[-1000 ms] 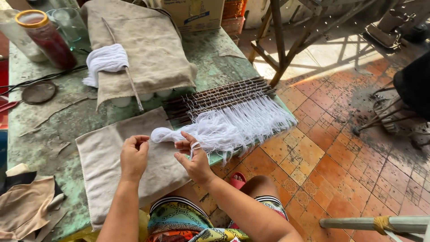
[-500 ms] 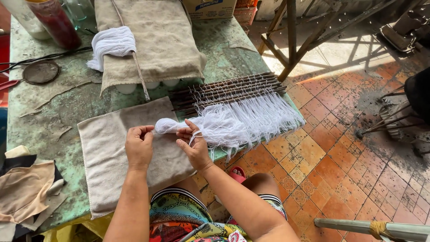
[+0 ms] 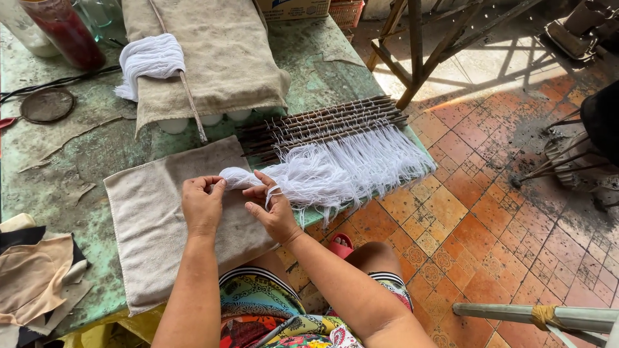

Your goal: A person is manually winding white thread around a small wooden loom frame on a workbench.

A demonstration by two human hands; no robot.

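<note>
My left hand [image 3: 202, 204] and my right hand [image 3: 273, 209] pinch the near end of a bundle of white threads [image 3: 335, 169] over a beige cloth [image 3: 155, 225] on the green table [image 3: 77, 161]. The left hand grips the bunched tip; the right hand holds strands just beside it, a thread looped over a finger. The threads fan out to the right, past the table's edge. Behind them lies a row of thin dark sticks [image 3: 322, 122].
A second white thread skein [image 3: 149, 61] and a thin stick rest on a folded beige cloth [image 3: 219, 55]. A red-filled jar [image 3: 64, 32], round lid [image 3: 46, 105], cloth scraps [image 3: 32, 277] at left. Wooden frame [image 3: 419, 45] and tiled floor at right.
The view has shifted a little closer and downward. Both hands stay on the thread end, fingers working it slightly; the bundle has not moved from its place.
</note>
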